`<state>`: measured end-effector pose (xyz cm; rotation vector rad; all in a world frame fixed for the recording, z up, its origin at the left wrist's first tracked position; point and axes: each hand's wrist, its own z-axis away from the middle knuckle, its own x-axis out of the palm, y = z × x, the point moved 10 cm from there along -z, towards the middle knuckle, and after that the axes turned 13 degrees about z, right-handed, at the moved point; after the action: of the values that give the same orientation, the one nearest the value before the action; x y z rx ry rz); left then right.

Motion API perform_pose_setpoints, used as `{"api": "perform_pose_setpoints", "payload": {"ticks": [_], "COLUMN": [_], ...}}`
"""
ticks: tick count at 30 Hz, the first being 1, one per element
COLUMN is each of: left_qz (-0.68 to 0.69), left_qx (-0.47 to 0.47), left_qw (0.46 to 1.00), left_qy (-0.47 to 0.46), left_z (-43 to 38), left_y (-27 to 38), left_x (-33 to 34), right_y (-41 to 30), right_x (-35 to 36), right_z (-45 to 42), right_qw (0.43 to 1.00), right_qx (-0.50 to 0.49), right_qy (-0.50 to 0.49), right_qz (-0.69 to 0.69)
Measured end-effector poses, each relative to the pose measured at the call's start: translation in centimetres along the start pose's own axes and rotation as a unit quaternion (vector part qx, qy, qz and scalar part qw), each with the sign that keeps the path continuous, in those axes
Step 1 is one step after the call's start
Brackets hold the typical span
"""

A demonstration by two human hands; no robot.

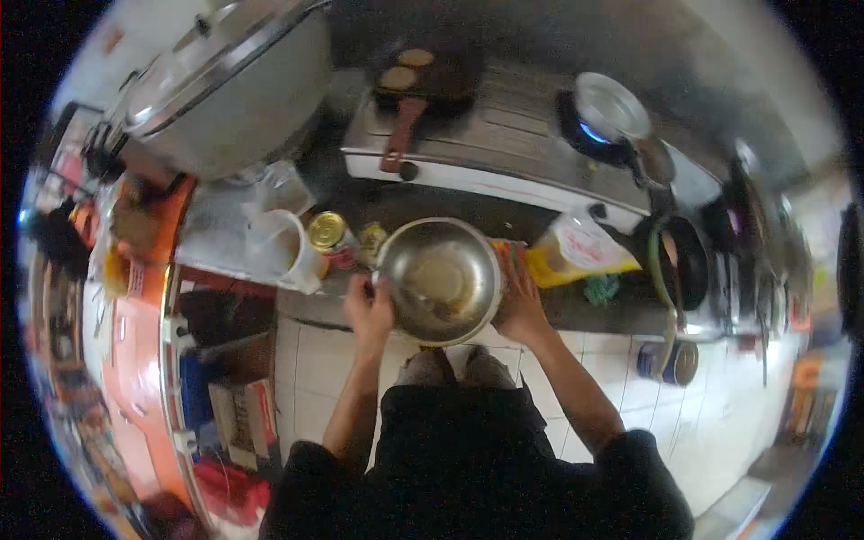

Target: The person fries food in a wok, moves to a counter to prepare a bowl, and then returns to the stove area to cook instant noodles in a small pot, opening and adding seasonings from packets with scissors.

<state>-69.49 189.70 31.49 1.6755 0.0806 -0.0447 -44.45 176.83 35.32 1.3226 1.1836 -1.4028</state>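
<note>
A round stainless steel bowl is in front of me at the counter's front edge. Some pale brownish residue or liquid shows on its bottom. My left hand grips the rim at the left, thumb uppermost. Against the opposite wall lies my right hand, its fingers pointing away from me along the outside. Left of the bowl stand a can with a gold lid and a smaller yellowish can or jar. Just beyond my right hand, a yellow and white plastic packet lies on the counter.
A gas stove bears a dark pan with two round pieces, and a small pot near a blue flame. A white plastic jug stands left, a dark wok right. A tin is below on the right.
</note>
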Motion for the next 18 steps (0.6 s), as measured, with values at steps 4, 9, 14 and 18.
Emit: {"api": "perform_pose_setpoints", "payload": {"ticks": [4,9,14,18], "left_qz": [-0.055,-0.074,-0.104,-0.176], "left_qx": [0.007,-0.036,-0.05,-0.024], "left_qw": [0.998,0.994,0.987,0.982], "left_qy": [0.014,0.076,0.112,0.067], "left_z": [-2.0,-1.9,-1.6,-1.4], "left_y": [-1.5,-2.3,-1.9,-0.5], "left_x": [3.6,4.5,4.9,5.8], "right_y": [3.8,8.3,11.2,13.2], "right_x": [-2.1,-20.8,-17.4,-15.0], "right_z": [5.4,4.3,-0.1,-0.6], "right_qw": [0.986,0.942,0.993,0.997], "right_qx": [-0.027,0.077,0.075,0.039], "right_qy": [-0.043,0.324,0.084,0.047], "right_qz": [-0.158,-0.039,0.045,0.057]}}
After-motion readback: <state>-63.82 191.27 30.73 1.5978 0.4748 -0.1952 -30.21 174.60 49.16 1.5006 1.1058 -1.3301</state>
